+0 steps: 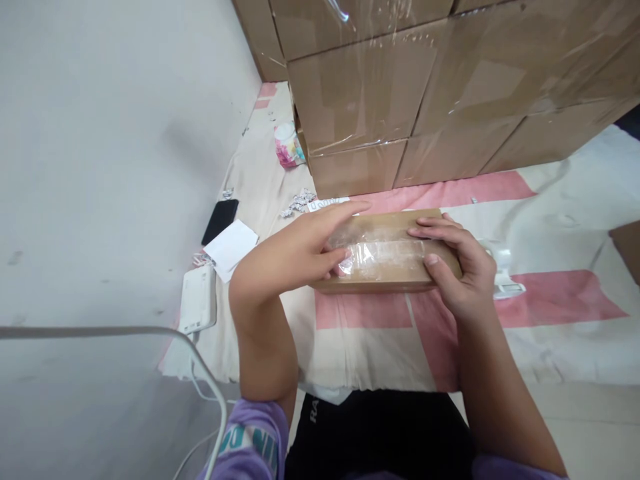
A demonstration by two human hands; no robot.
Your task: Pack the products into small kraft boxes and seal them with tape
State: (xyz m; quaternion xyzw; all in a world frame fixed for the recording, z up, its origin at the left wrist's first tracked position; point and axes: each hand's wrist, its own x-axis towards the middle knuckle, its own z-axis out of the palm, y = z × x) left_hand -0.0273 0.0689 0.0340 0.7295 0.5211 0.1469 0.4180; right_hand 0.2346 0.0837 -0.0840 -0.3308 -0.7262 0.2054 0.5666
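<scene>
Cardboard box (380,225), near the cloth's (370,360) front edge: top tape (400,252) laid, end sealing unconfirmed; left hand (327,237) open against it, right hand (463,263) gripping box.

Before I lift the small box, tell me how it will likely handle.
The small box should feel stiff, as its cardboard edges look straight. It probably won't roll or tip easily, being long, low and flat-sided. The clear tape along its top looks glossy, so fingers may slip there. Its weight I can't judge.
</scene>
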